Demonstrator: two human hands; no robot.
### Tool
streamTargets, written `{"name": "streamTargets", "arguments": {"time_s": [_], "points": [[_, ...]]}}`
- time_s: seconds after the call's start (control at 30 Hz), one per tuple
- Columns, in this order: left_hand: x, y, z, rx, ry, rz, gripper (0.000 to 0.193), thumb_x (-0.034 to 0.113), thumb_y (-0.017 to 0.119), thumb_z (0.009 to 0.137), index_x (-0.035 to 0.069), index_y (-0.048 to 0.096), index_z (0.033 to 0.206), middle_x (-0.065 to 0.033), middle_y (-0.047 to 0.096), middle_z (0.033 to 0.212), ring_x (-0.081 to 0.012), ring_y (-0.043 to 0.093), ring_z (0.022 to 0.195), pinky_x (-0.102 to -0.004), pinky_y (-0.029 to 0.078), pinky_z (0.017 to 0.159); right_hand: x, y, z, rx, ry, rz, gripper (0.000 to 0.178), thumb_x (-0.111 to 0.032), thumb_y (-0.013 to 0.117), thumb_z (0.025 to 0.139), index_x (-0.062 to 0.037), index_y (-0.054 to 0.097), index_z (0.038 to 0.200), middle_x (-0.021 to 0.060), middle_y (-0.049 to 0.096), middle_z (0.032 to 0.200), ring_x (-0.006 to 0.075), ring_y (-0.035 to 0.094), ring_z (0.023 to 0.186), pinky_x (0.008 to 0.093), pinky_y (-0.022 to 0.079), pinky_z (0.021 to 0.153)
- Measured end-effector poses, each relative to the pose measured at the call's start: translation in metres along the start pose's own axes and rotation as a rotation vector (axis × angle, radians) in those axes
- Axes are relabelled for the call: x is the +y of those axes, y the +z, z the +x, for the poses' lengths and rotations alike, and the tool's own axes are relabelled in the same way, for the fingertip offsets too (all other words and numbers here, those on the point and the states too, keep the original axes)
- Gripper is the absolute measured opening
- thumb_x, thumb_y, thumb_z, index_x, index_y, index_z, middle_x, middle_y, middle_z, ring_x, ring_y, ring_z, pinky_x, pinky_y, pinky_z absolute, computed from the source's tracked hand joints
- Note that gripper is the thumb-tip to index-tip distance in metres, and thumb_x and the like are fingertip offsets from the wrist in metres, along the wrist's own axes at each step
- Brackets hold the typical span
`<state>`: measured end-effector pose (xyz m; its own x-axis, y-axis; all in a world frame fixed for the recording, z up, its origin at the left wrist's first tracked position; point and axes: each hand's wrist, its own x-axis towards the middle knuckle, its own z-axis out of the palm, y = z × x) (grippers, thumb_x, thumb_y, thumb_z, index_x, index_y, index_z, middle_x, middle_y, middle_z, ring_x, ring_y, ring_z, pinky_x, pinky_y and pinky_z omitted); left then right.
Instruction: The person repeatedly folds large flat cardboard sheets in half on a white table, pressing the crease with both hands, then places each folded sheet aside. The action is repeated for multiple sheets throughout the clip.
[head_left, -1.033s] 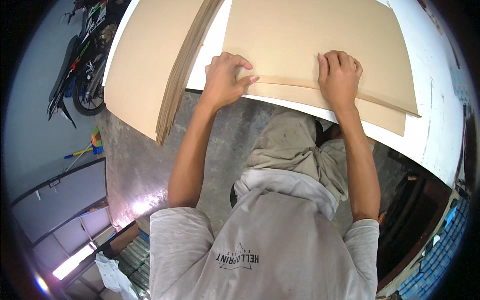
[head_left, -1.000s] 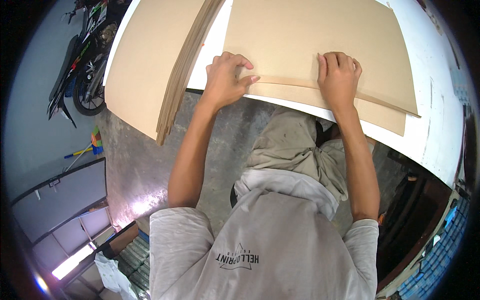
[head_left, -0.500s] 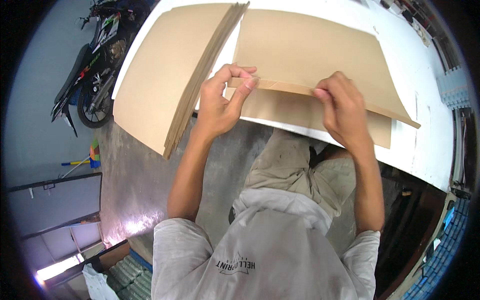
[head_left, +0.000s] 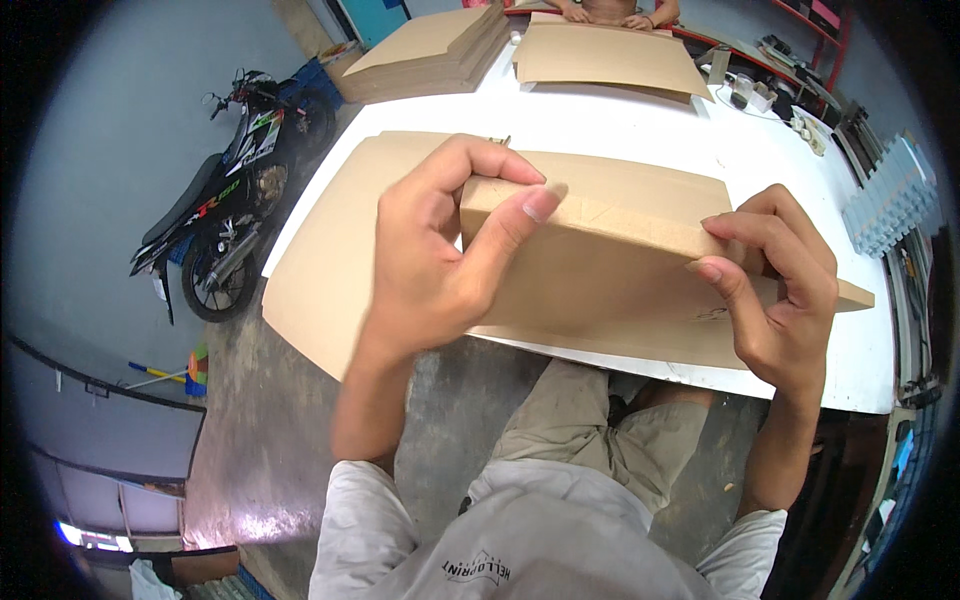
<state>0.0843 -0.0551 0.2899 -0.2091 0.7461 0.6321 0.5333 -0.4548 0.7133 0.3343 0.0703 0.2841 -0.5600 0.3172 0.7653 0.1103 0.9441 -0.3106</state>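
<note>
A brown cardboard sheet [head_left: 610, 275] is raised off the white table [head_left: 575, 122], its near edge bent into a narrow strip. My left hand [head_left: 435, 250] grips the left end of this strip, thumb in front and index finger over the top. Farther right along the same edge, my right hand [head_left: 785, 285] pinches the strip between thumb and fingers. Below the raised sheet, another piece of brown cardboard [head_left: 640, 345] lies along the table's near edge. To the left rests a stack of brown sheets [head_left: 325, 235], partly hidden behind my left hand and forearm.
Across the table, another person's hands [head_left: 640, 20] rest near brown sheets [head_left: 610, 62]. A tall cardboard stack [head_left: 425, 60] stands at the far left. Small items and a pale blue ribbed plastic piece [head_left: 890, 190] are at the right. A motorcycle [head_left: 230, 205] is parked on the left.
Both hands have lifted the folded edge of the cardboard closer to me. My right hand has shifted right along the strip. The view has tilted up, bringing the table's far side into sight.
</note>
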Motion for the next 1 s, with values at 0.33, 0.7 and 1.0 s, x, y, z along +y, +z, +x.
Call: {"name": "streamTargets", "arguments": {"time_s": [0.33,0.7,1.0], "points": [[0.018,0.007,0.111,-0.907,0.142,0.647,0.038,0.038,0.072,0.102,0.000,0.074,0.099,-0.0128,0.072,0.088,-0.0239,0.069,0.084,-0.0396,0.053,0.078,0.005,0.019,0.017,0.168,-0.129,-0.128,0.038,0.004,0.079,0.082,-0.0014,0.070,0.119,0.0169,0.069,0.110,0.0324,0.069,0.101,0.0380,0.054,0.087],[-0.049,-0.245,0.087,0.299,-0.485,0.515,0.034,0.032,0.073,0.102,0.002,0.077,0.118,-0.0037,0.074,0.104,-0.0105,0.068,0.093,-0.0287,0.055,0.083,0.078,-0.021,-0.156,0.464,0.262,-0.227,0.044,0.011,0.068,0.096,0.0089,0.056,0.137,0.0192,0.063,0.131,0.0282,0.060,0.123,0.0426,0.046,0.111],[-0.048,-0.224,0.028,0.390,0.278,1.143,0.020,0.023,0.077,0.100,0.006,0.078,0.109,-0.0089,0.076,0.089,-0.0147,0.069,0.073,-0.0312,0.055,0.070,0.101,0.037,-0.244,0.303,0.651,-0.071,0.032,-0.003,0.068,0.102,0.0068,0.060,0.132,0.0127,0.065,0.120,0.0207,0.059,0.112,0.0373,0.045,0.106]]}}
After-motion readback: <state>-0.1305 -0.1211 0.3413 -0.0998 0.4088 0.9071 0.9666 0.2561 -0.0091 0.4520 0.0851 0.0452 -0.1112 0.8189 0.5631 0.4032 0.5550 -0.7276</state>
